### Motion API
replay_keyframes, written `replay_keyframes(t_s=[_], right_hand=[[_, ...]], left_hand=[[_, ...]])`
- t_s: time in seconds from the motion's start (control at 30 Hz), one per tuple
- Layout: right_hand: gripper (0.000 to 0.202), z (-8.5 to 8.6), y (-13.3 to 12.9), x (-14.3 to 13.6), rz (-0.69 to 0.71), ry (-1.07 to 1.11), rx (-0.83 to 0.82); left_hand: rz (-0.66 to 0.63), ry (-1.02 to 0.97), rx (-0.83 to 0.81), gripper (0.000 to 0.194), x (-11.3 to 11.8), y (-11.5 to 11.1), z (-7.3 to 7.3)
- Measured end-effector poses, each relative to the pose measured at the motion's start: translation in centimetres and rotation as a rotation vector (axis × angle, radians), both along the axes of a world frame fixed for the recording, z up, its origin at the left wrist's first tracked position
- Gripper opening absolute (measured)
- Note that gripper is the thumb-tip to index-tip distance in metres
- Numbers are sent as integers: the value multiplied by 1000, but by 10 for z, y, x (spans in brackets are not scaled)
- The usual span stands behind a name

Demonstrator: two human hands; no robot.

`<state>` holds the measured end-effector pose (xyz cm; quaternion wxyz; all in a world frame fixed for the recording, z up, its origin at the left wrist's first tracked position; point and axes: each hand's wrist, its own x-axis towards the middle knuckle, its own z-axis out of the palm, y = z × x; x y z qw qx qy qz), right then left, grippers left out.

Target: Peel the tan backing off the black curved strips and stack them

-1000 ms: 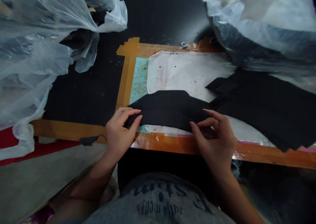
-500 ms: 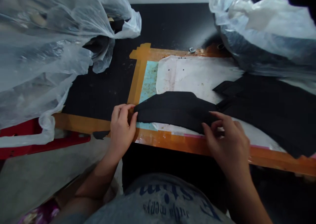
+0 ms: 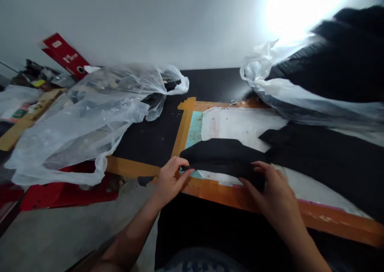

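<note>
A flat black piece (image 3: 220, 154) with angled upper edges lies over white paper (image 3: 240, 124) on the taped work area. My left hand (image 3: 174, 178) pinches its left end between thumb and fingers. At the right end, my right hand (image 3: 273, 188) grips the same piece, thumb on the near edge and fingers on top. More black pieces (image 3: 324, 160) lie to the right, touching or just under the right end of the held one.
Clear plastic bags (image 3: 99, 120) spread over the left of the black table (image 3: 210, 82). Another bag (image 3: 288, 100) with black material stands at the back right. A red binder (image 3: 66, 56) leans by the wall. A small metal bit (image 3: 233, 103) lies behind the paper.
The view has tilted up, showing more wall and the binder. My left fingers have closed over the left corner of the black piece, whose near edge now looks lifted or folded.
</note>
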<state>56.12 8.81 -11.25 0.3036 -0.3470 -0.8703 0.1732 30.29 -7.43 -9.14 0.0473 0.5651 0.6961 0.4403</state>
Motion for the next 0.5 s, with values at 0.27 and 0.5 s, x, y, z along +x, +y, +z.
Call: replay_keyframes(t_s=[0.27, 0.5], right_hand=[[26, 27, 17, 46, 128, 140, -270], [45, 43, 66, 134, -520, -96, 90]], left_hand=[[-70, 61, 87, 13, 14, -3, 19], [-38, -10, 412, 30, 13, -8, 95]])
